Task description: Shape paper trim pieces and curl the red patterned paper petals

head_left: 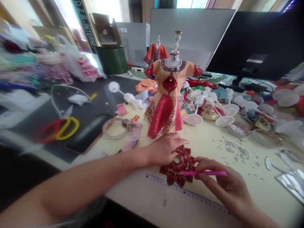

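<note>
A dark red flower-shaped patterned piece (180, 183) with a round hole in its middle lies on the cream tabletop. My left hand (163, 147) rests on its upper left part, fingers stretched out. Between the thumb and fingers of my right hand (223, 182) is a slim pink pen-shaped stick (209, 173), its tip over the piece. A clear ruler (190, 192) runs along the piece's lower edge and under my right hand. Just behind my left hand stands a small white dress-form doll in a cream and red dress (171, 79).
Small shiny bits (237, 150) lie scattered at right, near a tape roll (266, 137). White doll stands (224, 121) and fabric crowd the back. At left are a tape roll (115, 128), a phone (91, 133) and scissors (67, 128). Monitors (256, 44) stand behind.
</note>
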The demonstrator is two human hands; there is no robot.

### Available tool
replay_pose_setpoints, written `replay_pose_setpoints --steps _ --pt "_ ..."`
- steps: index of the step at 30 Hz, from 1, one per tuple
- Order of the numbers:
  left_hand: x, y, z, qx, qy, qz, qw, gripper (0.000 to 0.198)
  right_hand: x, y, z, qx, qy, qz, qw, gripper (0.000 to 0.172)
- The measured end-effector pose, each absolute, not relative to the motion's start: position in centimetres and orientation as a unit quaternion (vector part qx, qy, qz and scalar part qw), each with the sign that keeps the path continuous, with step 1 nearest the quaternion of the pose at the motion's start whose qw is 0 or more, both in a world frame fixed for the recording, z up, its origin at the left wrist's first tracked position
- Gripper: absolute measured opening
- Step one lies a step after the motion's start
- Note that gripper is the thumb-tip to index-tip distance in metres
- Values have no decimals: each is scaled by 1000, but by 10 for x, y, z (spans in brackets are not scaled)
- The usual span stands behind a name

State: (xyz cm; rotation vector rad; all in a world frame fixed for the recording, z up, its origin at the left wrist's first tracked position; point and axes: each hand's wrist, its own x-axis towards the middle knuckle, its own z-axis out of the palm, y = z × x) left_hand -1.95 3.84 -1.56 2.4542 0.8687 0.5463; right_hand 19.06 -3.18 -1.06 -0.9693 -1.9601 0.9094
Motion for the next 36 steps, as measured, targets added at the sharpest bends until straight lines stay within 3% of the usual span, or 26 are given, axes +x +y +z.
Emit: replay_pose_setpoints --steps 7,17,22,26,36 --pt "-20 41 -16 862 339 238 293 46 190 -28 -10 -446 -644 541 307 19" --pt "-19 48 -14 832 364 283 309 25 189 -26 -7 -458 -646 552 260 23" --pt "-31 51 -3 881 299 198 309 10 197 -19 -13 -446 -625 559 312 23" --pt "-42 51 7 920 288 95 247 6 206 -12 -19 -445 -621 538 355 19" --pt "-46 51 8 926 327 56 178 11 205 -14 -21 -431 -615 576 322 16"
